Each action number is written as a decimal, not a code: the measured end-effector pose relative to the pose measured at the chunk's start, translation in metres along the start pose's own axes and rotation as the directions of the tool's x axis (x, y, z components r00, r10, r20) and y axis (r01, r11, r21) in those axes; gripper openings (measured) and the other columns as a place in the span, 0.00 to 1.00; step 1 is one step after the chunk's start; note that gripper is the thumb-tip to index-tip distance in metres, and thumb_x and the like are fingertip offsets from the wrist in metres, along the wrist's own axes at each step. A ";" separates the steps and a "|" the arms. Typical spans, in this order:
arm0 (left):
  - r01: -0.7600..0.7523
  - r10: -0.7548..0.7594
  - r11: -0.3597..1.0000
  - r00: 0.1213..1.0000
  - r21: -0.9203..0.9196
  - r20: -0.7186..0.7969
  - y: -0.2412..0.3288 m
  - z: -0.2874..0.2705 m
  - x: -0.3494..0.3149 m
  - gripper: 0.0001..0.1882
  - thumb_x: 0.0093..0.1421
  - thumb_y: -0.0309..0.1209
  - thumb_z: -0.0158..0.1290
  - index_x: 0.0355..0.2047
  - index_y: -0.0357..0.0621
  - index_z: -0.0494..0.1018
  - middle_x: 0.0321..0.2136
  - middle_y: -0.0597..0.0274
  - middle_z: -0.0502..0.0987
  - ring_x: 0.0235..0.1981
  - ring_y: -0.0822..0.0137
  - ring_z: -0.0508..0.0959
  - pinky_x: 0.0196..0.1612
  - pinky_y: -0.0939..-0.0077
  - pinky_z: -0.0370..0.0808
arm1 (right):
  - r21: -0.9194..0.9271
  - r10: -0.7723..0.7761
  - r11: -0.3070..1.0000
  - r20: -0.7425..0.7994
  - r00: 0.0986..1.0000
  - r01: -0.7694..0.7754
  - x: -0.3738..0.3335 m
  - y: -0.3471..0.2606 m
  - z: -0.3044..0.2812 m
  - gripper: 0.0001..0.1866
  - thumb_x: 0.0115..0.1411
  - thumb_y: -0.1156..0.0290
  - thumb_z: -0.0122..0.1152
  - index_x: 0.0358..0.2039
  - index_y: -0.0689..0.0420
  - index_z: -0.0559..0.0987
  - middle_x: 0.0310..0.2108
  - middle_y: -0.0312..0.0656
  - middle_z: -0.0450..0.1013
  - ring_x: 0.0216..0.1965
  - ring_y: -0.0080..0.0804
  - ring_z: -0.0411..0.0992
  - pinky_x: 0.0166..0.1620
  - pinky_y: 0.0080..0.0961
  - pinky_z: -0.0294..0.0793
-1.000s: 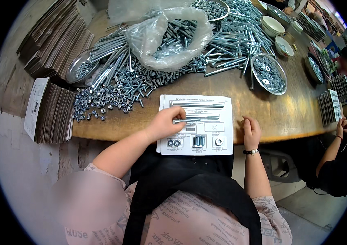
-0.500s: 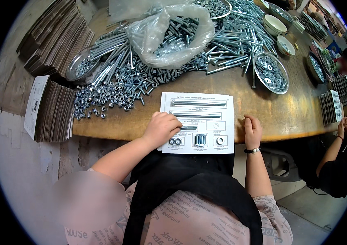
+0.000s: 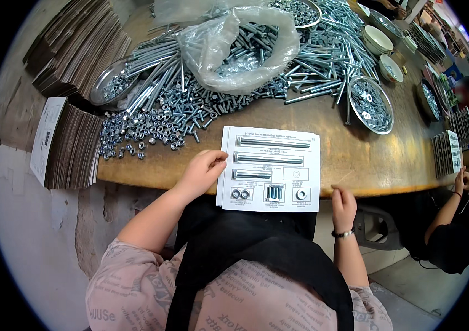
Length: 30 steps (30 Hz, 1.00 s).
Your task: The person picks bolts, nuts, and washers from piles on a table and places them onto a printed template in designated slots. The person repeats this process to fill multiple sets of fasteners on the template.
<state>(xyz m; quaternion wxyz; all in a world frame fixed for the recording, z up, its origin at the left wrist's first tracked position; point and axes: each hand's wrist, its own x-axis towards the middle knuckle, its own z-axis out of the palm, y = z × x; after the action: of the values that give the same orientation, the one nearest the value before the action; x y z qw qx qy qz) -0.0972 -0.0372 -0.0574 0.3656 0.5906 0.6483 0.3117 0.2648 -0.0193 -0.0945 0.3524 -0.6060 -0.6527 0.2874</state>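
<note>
A white printed card with pictures of bolts, nuts and washers lies at the table's front edge, partly overhanging it in front of me. It looks like more than one sheet, with another edge showing at the left. My left hand is at the card's left edge, fingers loosely bent and fingertips at or just over that edge; nothing shows in it. To the right of the card, apart from it, my right hand hangs beside the table edge with curled fingers. I see nothing in it. A beaded bracelet circles that wrist.
Loose nuts and long bolts heap across the table around an open plastic bag. A metal bowl of washers stands right, a metal dish left. Cardboard stacks rise at left. Another person's hand is far right.
My left hand has drawn back leftward from the card's face to its left edge, uncovering the printed pictures. My right hand has lowered slightly toward me. The whole view has shifted a little.
</note>
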 end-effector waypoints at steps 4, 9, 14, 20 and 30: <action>0.303 -0.236 0.858 0.950 -0.415 0.205 -0.005 -0.006 -0.001 0.17 0.54 0.24 0.47 0.46 0.33 0.66 0.41 0.57 0.71 0.40 0.69 0.72 0.41 0.79 0.69 | 0.100 0.225 0.965 0.150 0.963 -0.241 -0.032 -0.001 0.004 0.10 0.54 0.73 0.56 0.35 0.63 0.71 0.27 0.37 0.70 0.29 0.23 0.68 0.34 0.20 0.68; 0.499 -0.355 0.656 0.866 -0.566 0.352 -0.003 -0.013 0.009 0.20 0.55 0.22 0.44 0.49 0.34 0.62 0.47 0.55 0.68 0.45 0.66 0.71 0.43 0.77 0.70 | 0.501 0.419 0.694 0.304 0.856 -0.518 -0.043 0.009 0.021 0.07 0.57 0.73 0.53 0.35 0.61 0.69 0.27 0.35 0.69 0.26 0.18 0.67 0.28 0.13 0.65; 0.539 -0.341 0.653 0.836 -0.532 0.429 0.019 -0.001 0.017 0.20 0.55 0.21 0.44 0.50 0.34 0.61 0.46 0.55 0.68 0.46 0.64 0.71 0.44 0.76 0.70 | 0.687 0.527 0.483 0.267 0.807 -0.543 -0.044 0.017 0.011 0.06 0.58 0.73 0.50 0.36 0.60 0.69 0.27 0.37 0.70 0.25 0.22 0.69 0.28 0.16 0.68; 0.536 -0.237 0.676 0.808 -0.505 0.540 0.043 0.047 0.037 0.19 0.56 0.22 0.44 0.49 0.35 0.62 0.47 0.57 0.66 0.47 0.65 0.70 0.45 0.77 0.70 | 0.941 0.611 0.201 0.097 0.786 -0.273 -0.049 0.042 -0.005 0.07 0.61 0.67 0.45 0.36 0.56 0.68 0.27 0.36 0.71 0.27 0.23 0.69 0.28 0.19 0.70; 0.380 0.008 0.782 0.786 -0.494 0.618 0.069 0.113 0.055 0.25 0.52 0.19 0.44 0.52 0.34 0.60 0.50 0.54 0.64 0.53 0.64 0.65 0.51 0.75 0.65 | 0.984 0.586 0.167 -0.046 0.809 -0.066 -0.033 0.057 -0.007 0.16 0.64 0.65 0.39 0.50 0.58 0.62 0.46 0.41 0.67 0.43 0.32 0.69 0.41 0.29 0.72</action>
<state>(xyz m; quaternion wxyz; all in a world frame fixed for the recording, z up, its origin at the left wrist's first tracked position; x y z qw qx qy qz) 0.0327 0.0221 -0.0666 0.7444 0.4413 0.4286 0.2598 0.3049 -0.0462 -0.1398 0.7017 -0.4378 -0.0939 0.5541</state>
